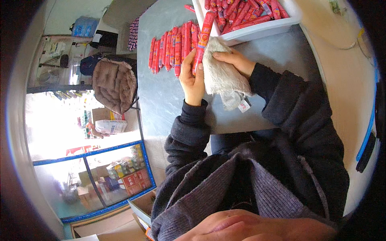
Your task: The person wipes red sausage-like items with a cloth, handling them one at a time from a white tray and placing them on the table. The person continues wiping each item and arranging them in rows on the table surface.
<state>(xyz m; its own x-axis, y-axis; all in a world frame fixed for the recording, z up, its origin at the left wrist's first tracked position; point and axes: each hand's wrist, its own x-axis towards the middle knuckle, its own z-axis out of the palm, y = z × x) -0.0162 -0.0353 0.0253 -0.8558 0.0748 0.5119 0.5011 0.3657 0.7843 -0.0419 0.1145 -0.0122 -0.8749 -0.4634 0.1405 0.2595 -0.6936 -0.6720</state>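
My left hand point(193, 79) grips the lower end of a red plastic-wrapped sausage point(206, 33), which points up and away from me. My right hand point(236, 61) holds a whitish cloth point(224, 72) with a small tag at its lower corner; the cloth lies against the right side of the sausage. Left of my hands, several similar wrapped sausages point(172, 48) are lined up side by side on the grey table point(159, 96). At the table's far side a white foam box point(259, 31) holds a loose heap of the same red sausages point(241, 15).
A chair with a brown padded cushion point(114, 82) stands at the table's left edge. One more red stick point(189, 7) lies by the box's left corner. Farther left are a blue-framed glass door point(102, 180), cartons and a water jug point(85, 26). An open box point(141, 206) sits low beside me.
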